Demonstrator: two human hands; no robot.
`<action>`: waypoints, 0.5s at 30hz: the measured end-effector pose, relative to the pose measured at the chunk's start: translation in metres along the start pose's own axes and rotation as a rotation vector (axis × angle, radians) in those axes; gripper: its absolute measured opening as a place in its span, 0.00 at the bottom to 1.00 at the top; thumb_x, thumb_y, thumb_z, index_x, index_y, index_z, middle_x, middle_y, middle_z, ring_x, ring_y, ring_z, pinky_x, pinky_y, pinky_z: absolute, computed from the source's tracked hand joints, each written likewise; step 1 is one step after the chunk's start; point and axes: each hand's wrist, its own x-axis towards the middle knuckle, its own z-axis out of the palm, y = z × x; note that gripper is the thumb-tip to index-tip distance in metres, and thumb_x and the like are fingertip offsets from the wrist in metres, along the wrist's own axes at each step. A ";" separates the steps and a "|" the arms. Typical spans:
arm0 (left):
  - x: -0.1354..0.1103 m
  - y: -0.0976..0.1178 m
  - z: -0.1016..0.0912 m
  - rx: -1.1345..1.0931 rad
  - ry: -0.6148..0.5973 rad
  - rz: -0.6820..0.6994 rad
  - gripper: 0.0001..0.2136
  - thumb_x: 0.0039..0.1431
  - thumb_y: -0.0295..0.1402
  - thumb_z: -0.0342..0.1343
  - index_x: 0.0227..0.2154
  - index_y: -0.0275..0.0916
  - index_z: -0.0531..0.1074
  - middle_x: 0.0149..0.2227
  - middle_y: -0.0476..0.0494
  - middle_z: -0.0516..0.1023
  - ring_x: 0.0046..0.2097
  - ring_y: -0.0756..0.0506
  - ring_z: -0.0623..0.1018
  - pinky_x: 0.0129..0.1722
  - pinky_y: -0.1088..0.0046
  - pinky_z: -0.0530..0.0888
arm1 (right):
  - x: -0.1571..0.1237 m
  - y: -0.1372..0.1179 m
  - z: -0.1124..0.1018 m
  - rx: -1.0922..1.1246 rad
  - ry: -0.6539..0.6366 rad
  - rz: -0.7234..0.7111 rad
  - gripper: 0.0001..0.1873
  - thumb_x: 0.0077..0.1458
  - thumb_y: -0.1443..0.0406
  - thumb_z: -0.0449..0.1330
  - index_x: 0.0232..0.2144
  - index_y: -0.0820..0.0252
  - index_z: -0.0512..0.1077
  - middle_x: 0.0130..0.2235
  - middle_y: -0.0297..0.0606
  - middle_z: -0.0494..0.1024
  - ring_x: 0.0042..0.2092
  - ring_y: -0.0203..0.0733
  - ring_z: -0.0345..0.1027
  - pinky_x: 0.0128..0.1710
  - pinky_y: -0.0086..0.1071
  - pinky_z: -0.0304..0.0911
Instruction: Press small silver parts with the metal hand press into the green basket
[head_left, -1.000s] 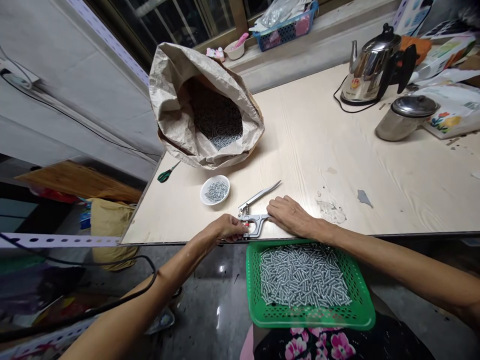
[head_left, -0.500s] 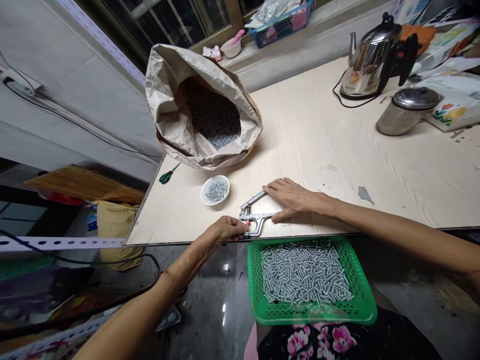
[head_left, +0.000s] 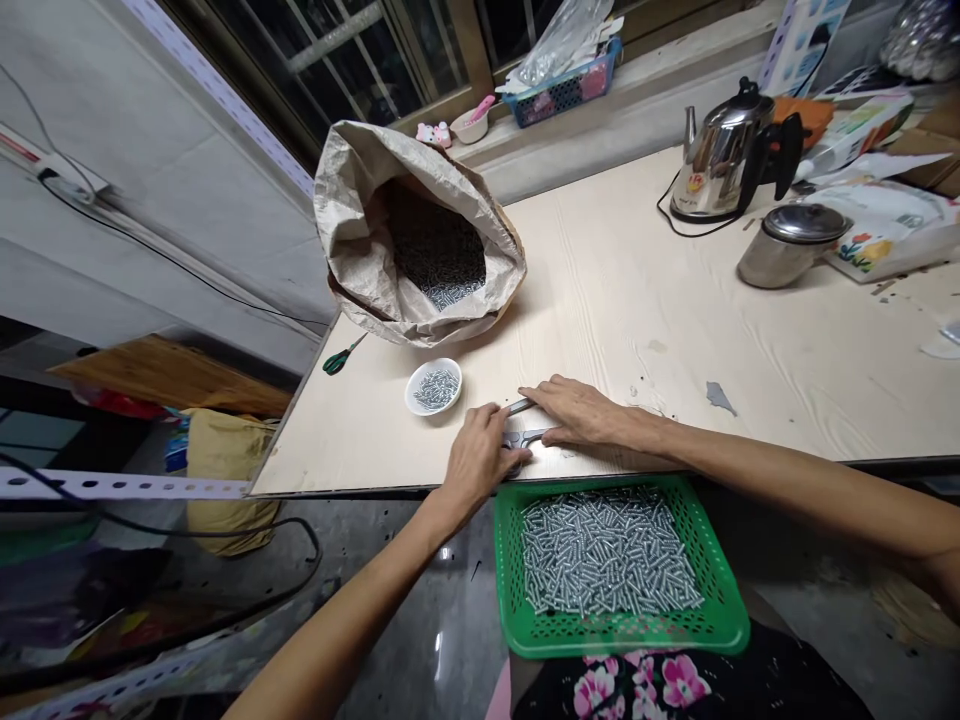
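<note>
A metal hand press tool [head_left: 523, 437] lies at the near edge of the pale wooden table [head_left: 675, 310]. My left hand [head_left: 478, 455] rests over its head end, fingers curled on it. My right hand [head_left: 574, 410] lies flat over the tool's handles, pressing them down together. A small white bowl [head_left: 433, 386] of little metal parts sits just left of the tool. Below the table edge, on my lap, a green plastic basket [head_left: 724, 625] holds a heap of small silver screws.
A big open paper sack [head_left: 420, 240] of metal parts stands at the table's back left, green-handled scissors [head_left: 339, 356] beside it. A steel kettle [head_left: 724, 150] and a lidded steel pot [head_left: 787, 245] sit at the far right with papers. A black cable [head_left: 225, 530] loops over the floor on the left.
My left hand moved up from the table edge onto the tool's head. The raised upper handle has come down under my right hand, so the tool is now closed.
</note>
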 end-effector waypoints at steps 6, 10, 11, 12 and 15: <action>0.025 0.006 0.015 0.059 -0.097 0.174 0.24 0.59 0.41 0.52 0.56 0.35 0.59 0.52 0.35 0.68 0.51 0.39 0.67 0.51 0.58 0.66 | 0.001 -0.007 -0.005 -0.112 -0.010 0.091 0.29 0.47 0.54 0.66 0.46 0.67 0.67 0.43 0.50 0.70 0.43 0.49 0.61 0.39 0.40 0.60; 0.029 0.010 0.012 0.085 -0.118 0.136 0.17 0.60 0.42 0.51 0.46 0.35 0.68 0.43 0.38 0.71 0.45 0.41 0.68 0.45 0.62 0.68 | 0.005 -0.014 -0.008 -0.191 -0.035 0.105 0.12 0.51 0.60 0.64 0.33 0.63 0.70 0.37 0.45 0.71 0.40 0.46 0.61 0.35 0.37 0.59; 0.029 0.011 0.011 0.074 -0.113 0.122 0.16 0.60 0.42 0.51 0.44 0.36 0.69 0.41 0.39 0.72 0.44 0.41 0.68 0.44 0.63 0.68 | 0.006 -0.014 -0.008 -0.195 -0.035 0.106 0.09 0.52 0.62 0.63 0.32 0.62 0.70 0.36 0.44 0.71 0.39 0.45 0.61 0.34 0.36 0.59; 0.029 0.012 0.011 0.058 -0.106 0.108 0.15 0.60 0.42 0.51 0.43 0.37 0.70 0.40 0.40 0.72 0.43 0.41 0.68 0.43 0.64 0.68 | 0.007 -0.014 -0.007 -0.194 -0.038 0.109 0.07 0.53 0.63 0.62 0.31 0.61 0.69 0.36 0.43 0.72 0.38 0.45 0.61 0.34 0.35 0.59; 0.028 0.015 0.013 0.017 -0.082 0.069 0.13 0.61 0.42 0.50 0.37 0.37 0.72 0.37 0.41 0.73 0.42 0.42 0.68 0.41 0.65 0.67 | 0.010 -0.013 -0.004 -0.163 -0.072 0.112 0.06 0.56 0.63 0.59 0.29 0.61 0.69 0.33 0.42 0.72 0.35 0.43 0.62 0.32 0.35 0.59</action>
